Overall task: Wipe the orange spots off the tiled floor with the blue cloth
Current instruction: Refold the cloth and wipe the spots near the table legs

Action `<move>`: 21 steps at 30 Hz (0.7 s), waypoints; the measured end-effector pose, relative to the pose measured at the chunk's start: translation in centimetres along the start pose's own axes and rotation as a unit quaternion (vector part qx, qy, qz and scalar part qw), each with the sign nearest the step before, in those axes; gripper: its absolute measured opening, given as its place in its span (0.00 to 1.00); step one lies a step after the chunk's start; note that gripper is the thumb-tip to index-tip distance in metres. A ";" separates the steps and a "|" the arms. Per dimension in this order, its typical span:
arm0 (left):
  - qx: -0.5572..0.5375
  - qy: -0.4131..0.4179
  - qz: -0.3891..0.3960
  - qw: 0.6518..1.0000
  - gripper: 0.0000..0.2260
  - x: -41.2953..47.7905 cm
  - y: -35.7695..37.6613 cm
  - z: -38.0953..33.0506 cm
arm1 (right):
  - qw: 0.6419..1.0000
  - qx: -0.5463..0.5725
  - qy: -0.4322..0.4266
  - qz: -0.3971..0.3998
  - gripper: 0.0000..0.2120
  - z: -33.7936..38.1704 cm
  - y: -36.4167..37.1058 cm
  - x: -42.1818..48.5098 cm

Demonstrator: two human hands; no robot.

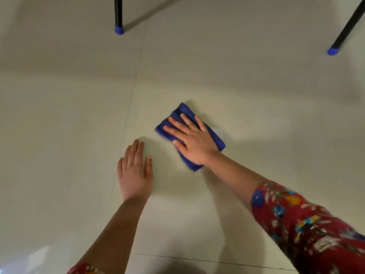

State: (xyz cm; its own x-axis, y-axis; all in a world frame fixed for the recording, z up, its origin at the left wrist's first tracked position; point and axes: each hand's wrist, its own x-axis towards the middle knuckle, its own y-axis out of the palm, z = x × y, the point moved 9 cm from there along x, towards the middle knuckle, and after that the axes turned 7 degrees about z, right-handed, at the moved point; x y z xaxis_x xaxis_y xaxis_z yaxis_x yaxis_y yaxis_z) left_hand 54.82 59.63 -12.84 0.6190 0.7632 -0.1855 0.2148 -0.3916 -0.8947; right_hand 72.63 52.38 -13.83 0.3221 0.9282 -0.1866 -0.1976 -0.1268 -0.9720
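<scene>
A folded blue cloth [215, 138] lies on the pale tiled floor [246, 99] near the middle of the view. My right hand [192, 140] presses flat on top of it with fingers straight and spread, pointing up and left. My left hand [135, 171] rests flat on the bare floor just left of the cloth, fingers straight and together, apart from the cloth. I see no orange spots on the tiles around the cloth; whatever lies under it is hidden.
Two black furniture legs with blue feet stand at the back, one at the upper left [119, 29] and one at the far right [333, 50]. Grout lines run up the floor left of my hands and across near the bottom edge.
</scene>
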 end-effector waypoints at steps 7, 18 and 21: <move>-0.072 -0.113 -0.060 0.989 0.25 -3.8 -0.3 3.8 | 0.991 0.044 0.125 -0.015 0.25 -1.9 -1.9 5.0; -0.035 0.059 0.019 0.997 0.24 -5.0 2.8 -4.8 | 0.985 0.029 0.166 -0.032 0.25 -8.4 1.6 -16.6; -0.017 0.122 0.070 0.990 0.25 -6.3 4.8 -8.3 | 0.931 0.074 0.354 -0.044 0.27 -18.0 0.0 -16.0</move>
State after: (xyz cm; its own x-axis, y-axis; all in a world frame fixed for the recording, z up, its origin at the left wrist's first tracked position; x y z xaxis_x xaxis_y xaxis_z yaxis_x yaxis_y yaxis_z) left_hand 58.20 48.68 -12.55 0.8078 0.5547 -0.1994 0.1360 -0.5046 -0.8526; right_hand 84.12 31.22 -13.41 0.8625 0.4628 -0.2048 -0.2500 0.0378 -0.9675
